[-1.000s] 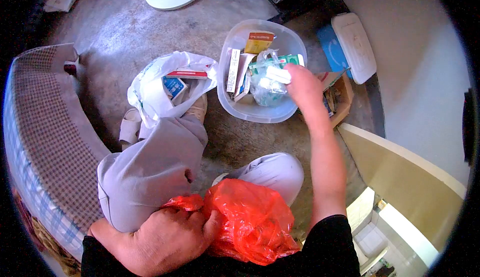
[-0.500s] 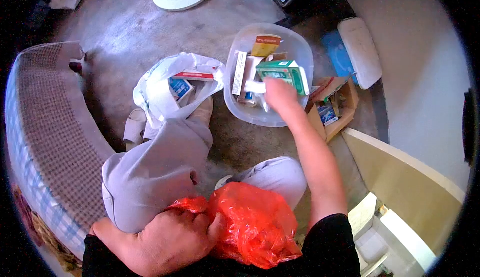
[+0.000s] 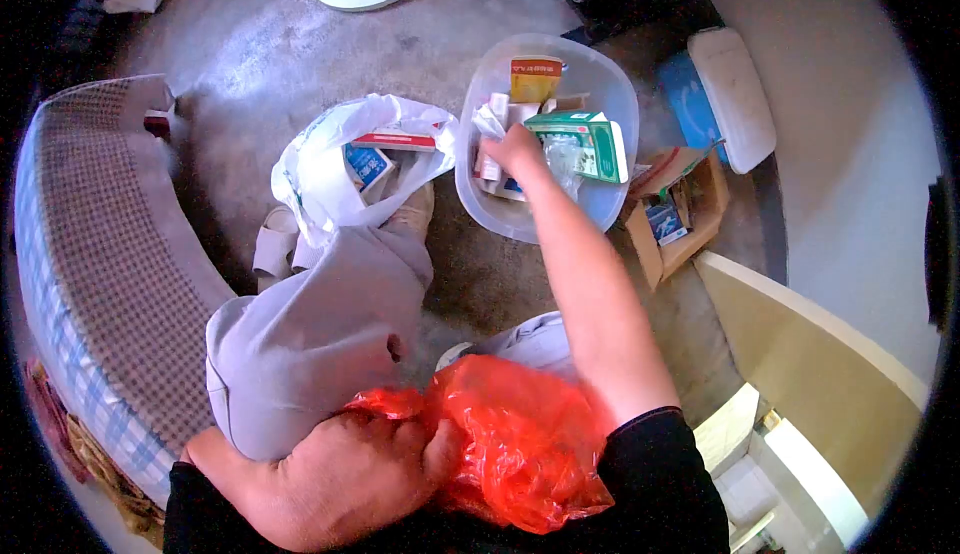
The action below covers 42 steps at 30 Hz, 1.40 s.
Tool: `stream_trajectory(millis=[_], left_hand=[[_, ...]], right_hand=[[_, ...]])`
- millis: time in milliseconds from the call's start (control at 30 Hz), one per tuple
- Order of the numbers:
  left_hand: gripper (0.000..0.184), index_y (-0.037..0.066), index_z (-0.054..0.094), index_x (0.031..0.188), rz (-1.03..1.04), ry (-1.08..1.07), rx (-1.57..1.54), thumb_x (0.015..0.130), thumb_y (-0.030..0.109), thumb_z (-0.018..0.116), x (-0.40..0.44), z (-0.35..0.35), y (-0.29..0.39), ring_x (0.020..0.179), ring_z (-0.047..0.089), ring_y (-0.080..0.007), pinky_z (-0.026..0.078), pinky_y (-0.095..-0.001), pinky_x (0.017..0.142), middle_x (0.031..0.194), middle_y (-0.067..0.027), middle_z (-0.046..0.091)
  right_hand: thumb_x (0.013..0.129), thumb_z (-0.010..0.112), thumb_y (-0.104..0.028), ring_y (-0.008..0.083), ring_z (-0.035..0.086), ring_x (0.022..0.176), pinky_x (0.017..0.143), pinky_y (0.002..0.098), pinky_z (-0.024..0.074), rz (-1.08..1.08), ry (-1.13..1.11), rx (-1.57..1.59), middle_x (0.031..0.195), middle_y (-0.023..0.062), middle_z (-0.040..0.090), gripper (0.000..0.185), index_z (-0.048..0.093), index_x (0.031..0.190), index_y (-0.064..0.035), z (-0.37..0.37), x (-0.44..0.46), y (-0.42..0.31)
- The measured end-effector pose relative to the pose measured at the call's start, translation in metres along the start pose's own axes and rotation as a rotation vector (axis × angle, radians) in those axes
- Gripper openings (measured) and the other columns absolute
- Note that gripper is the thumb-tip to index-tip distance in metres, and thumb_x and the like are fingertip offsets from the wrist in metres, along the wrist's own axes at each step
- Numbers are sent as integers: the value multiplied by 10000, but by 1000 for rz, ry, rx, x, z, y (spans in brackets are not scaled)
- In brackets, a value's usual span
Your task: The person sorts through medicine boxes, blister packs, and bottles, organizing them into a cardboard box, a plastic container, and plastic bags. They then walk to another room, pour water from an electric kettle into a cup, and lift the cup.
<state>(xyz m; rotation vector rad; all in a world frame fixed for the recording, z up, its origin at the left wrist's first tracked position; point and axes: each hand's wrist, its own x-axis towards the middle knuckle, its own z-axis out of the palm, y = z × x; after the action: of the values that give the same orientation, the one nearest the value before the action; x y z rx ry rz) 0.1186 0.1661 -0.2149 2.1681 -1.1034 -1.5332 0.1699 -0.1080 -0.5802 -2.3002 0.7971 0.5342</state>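
My left hand [image 3: 360,469] is closed on the gathered neck of a red plastic bag [image 3: 515,439] in my lap. My right hand [image 3: 515,151] reaches into the left part of a clear plastic tub [image 3: 625,84], fingers closed on a small white item [image 3: 488,122] that is partly hidden. In the tub lie a yellow and brown box [image 3: 536,80], a green box [image 3: 590,146], a crumpled clear bag [image 3: 563,159] and some white boxes.
Left of the tub, a white plastic bag [image 3: 318,179] holds a red and white box [image 3: 395,141] and a blue box [image 3: 367,165]. An open cardboard box [image 3: 708,216] and a blue bin with white lid [image 3: 733,101] stand right. A checked cloth-covered seat [image 3: 120,224] is left.
My right hand has moved left across the tub with the white item, uncovering the green box and the clear bag. My left hand keeps its hold on the red bag.
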Motion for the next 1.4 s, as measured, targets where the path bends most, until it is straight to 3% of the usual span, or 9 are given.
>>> stream_trajectory(millis=[167,467,600,633,800,933,1033,1233,1400], left_hand=[[498,194,473,1365,-113,-10,157,918,412,456,-9,-6,20,1381,332,-304,197,-434,1178,1440,-113,442],[472,193,478,1361,-8,88,123,937,393,424,-6,-14,22,1392,302,-336,172,-461,1180,1429,-128,445],[453,185,488,1348,-32,126,69,942,373,412,-10,-12,36,1386,306,-342,168,-468,1179,1420,-133,451],[452,181,485,1349,-35,115,75,943,365,407,-12,-4,33,1384,308,-343,169,-471,1178,1420,-134,450],[466,166,436,1379,207,68,-10,951,343,380,6,22,-13,1387,302,-341,156,-470,1182,1444,-134,420],[476,166,399,1399,168,371,255,955,335,368,2,76,-30,1387,300,-341,149,-471,1182,1459,-138,396],[466,163,412,1387,169,462,377,955,332,371,3,77,-32,1382,305,-343,155,-474,1179,1449,-141,406],[430,154,469,1340,165,194,49,954,324,390,3,35,-16,1360,343,-341,174,-473,1172,1391,-138,466],[404,147,517,1301,99,124,-141,953,318,405,-4,21,-3,1341,374,-339,189,-473,1166,1343,-135,516]], right_hand=[[759,686,-255,372,656,931,852,435,515,-38,-78,-114,996,223,674,406,634,1062,9,-53,-30,-10],[757,713,-194,424,642,973,843,448,509,-170,361,163,1036,273,653,433,570,1111,10,-149,-127,-15],[805,702,-205,293,685,825,760,388,527,-96,390,503,970,172,694,373,586,1081,17,-147,-125,14],[866,684,-223,62,506,576,492,225,396,-75,382,687,772,-9,600,264,607,1026,-27,-143,-127,16],[879,664,-217,51,537,601,461,202,372,41,159,1087,818,3,646,227,635,1022,-43,-146,-135,21],[886,661,-209,45,517,589,452,194,351,33,104,1192,780,-23,626,184,644,997,-63,-146,-138,15],[890,660,-212,45,515,593,450,193,342,39,86,1165,796,-20,629,182,646,993,-64,-145,-137,19],[892,670,-179,54,527,627,429,172,338,37,58,1164,854,0,614,234,586,1074,-58,-144,-139,18],[881,685,-252,102,584,696,568,248,443,-90,191,517,855,19,652,319,621,1115,-44,-138,-133,10]])
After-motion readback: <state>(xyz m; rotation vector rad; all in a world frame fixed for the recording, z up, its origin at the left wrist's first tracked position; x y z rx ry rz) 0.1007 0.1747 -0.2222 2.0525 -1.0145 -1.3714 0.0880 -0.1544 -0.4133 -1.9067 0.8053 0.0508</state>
